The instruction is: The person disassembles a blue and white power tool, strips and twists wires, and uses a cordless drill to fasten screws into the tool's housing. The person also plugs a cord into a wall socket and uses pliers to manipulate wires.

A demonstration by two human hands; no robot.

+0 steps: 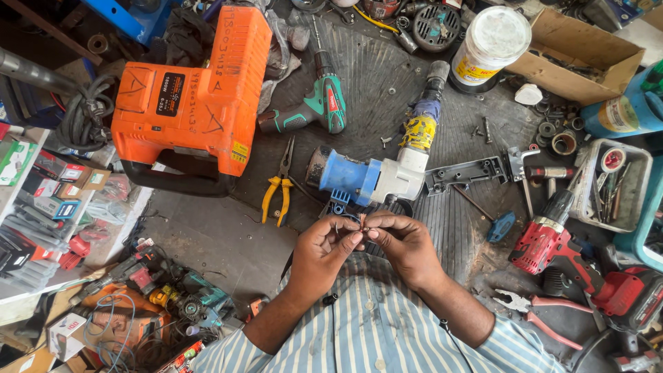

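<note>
Left hand [323, 245] and right hand [402, 243] pinch thin wire ends [362, 222] together just below the blue-and-white power tool [369, 179]; yellow pliers [279, 188] left of it.

open brown carton [580, 45] top right; small boxes [55, 183] on left shelf.

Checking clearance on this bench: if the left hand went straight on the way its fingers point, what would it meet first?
The left hand points at the right hand; their fingertips already meet around a small part, so it would meet that hand first.
</note>
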